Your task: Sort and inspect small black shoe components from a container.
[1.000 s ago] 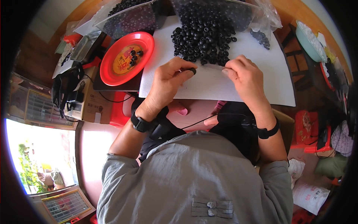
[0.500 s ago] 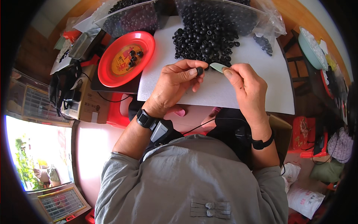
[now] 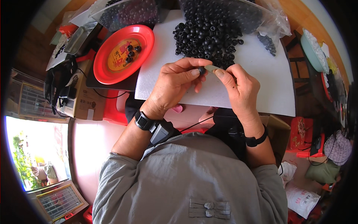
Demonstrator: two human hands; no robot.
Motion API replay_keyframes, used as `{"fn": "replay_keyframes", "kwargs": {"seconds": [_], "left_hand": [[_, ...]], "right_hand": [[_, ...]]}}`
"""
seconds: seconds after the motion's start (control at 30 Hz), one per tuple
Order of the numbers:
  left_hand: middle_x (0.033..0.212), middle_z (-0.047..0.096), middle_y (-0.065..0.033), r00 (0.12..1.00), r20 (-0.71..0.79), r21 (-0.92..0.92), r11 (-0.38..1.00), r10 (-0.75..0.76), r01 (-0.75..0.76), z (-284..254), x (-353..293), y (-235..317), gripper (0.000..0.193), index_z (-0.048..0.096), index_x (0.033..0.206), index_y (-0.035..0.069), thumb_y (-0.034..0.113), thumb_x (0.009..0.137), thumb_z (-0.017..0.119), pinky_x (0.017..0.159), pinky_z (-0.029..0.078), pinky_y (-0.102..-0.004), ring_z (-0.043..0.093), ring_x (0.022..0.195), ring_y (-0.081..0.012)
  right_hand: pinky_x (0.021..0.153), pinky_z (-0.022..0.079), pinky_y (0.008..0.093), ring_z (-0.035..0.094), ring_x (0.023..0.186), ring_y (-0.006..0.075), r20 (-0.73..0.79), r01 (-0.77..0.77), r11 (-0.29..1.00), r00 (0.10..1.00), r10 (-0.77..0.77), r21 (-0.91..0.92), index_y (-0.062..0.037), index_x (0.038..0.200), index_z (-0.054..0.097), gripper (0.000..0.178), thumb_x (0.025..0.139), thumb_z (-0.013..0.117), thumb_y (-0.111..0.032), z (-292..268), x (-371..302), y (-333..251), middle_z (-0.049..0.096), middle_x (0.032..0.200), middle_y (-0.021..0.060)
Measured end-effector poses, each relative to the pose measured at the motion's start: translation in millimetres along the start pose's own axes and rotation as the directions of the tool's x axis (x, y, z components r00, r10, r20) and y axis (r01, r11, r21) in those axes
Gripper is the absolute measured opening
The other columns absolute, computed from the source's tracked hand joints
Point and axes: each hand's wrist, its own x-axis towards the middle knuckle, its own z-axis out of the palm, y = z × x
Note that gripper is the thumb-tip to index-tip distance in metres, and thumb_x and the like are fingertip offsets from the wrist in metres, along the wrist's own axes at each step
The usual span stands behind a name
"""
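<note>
Between the thumb and index finger of my left hand (image 3: 172, 81) is a small round black piece (image 3: 202, 70). My right hand (image 3: 244, 87) pinches a small pale green, flat, blade-like tool (image 3: 212, 68) with a rounded tip. The tip meets the black piece or lies right beside it; the exact contact is too small to tell. Just beyond my fingers spreads a heap of black pieces (image 3: 209, 37), several showing a hole. Both hands are over the near part of a white foam sheet (image 3: 264, 86).
Left of the sheet, a red plate (image 3: 100, 67) holds several black pieces. Clear plastic bags of black pieces (image 3: 130, 15) stand at the back. A metal tray (image 3: 80, 39) sits far left, above a cardboard box (image 3: 87, 102). At right is a pale green basin (image 3: 311, 52) of white material.
My right hand has moved left, bringing the tool's tip up to the black piece. My left hand keeps its pinch. The whole view has shifted slightly.
</note>
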Motion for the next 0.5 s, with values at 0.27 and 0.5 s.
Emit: {"fn": "replay_keyframes", "kwargs": {"seconds": [0.27,0.5], "left_hand": [[0.108,0.064,-0.0129,1.0,0.0,-0.005,1.0,0.011,-0.011,4.3,-0.5,1.3,0.028,0.062,0.125,-0.007,0.002,0.1,0.052,0.071,0.051,-0.03,0.061,0.093,-0.0192],[0.102,0.064,-0.0102,0.999,-0.01,0.012,0.999,0.03,-0.03,5.5,-1.3,0.2,0.027,0.064,0.122,-0.007,0.003,0.1,0.053,0.068,0.05,-0.0287,0.06,0.089,-0.0166]], "right_hand": [[0.046,0.041,0.0347,0.056,0.051,0.0224,0.011,0.02,0.999,1.0,-0.019,-0.037,-0.0095,0.072,0.058,0.034,0.093,0.068,-0.033,0.0,-0.4,0.4,0.058,0.061,0.0027],[0.046,0.041,0.0347,0.055,0.051,0.0221,-0.005,0.038,0.999,0.999,-0.039,-0.035,-0.0092,0.071,0.057,0.034,0.093,0.069,-0.033,0.3,-1.5,1.6,0.058,0.062,0.003]]}}
